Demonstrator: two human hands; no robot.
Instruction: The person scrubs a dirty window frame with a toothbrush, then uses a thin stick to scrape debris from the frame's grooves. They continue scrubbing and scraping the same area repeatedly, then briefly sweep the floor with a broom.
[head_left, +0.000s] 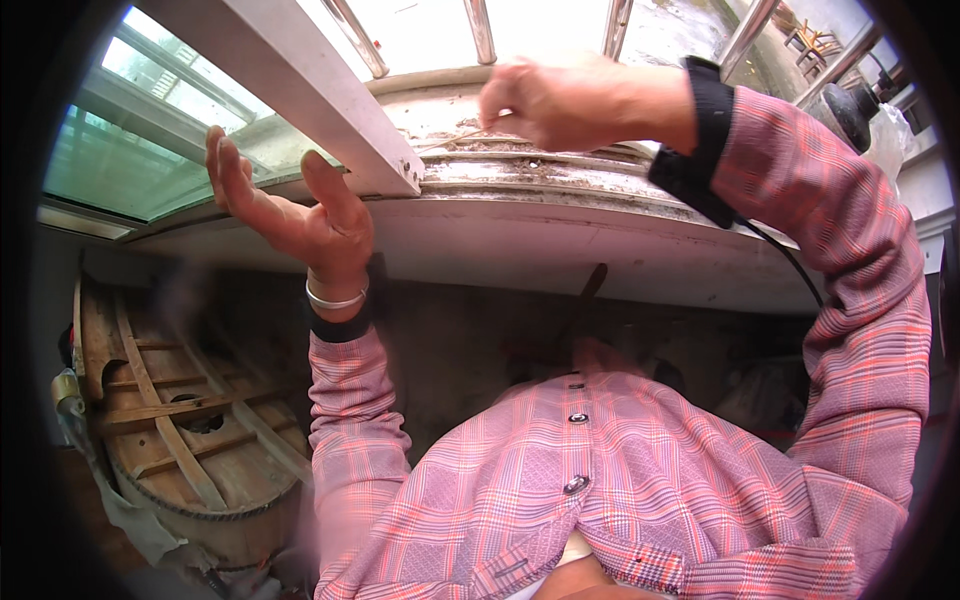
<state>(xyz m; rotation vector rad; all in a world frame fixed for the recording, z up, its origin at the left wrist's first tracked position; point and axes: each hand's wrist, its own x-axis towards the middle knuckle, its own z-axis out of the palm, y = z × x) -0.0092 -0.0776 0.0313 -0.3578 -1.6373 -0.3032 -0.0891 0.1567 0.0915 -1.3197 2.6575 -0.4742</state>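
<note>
My right hand (544, 105), blurred, pinches a thin stick (454, 140) above the window sill. The stick slants down to the left, its far end close to the foot of the white sliding sash frame (300, 82). Dirt and flaking debris lie along the window track (525, 166) under this hand. My left hand (300, 210) holds nothing. Its palm is turned up and its fingers are apart, in front of the green-tinted glass pane (127, 165) and left of the sash's lower corner. I cannot tell whether its fingertips touch the glass.
Metal window bars (480, 34) stand beyond the sill. A black object (690, 184) with a black cable (787, 259) is beside my right wrist. Below left is a round wooden tub (217, 525) under a slatted wooden lid (180, 442). A wooden chair (810, 45) stands outside.
</note>
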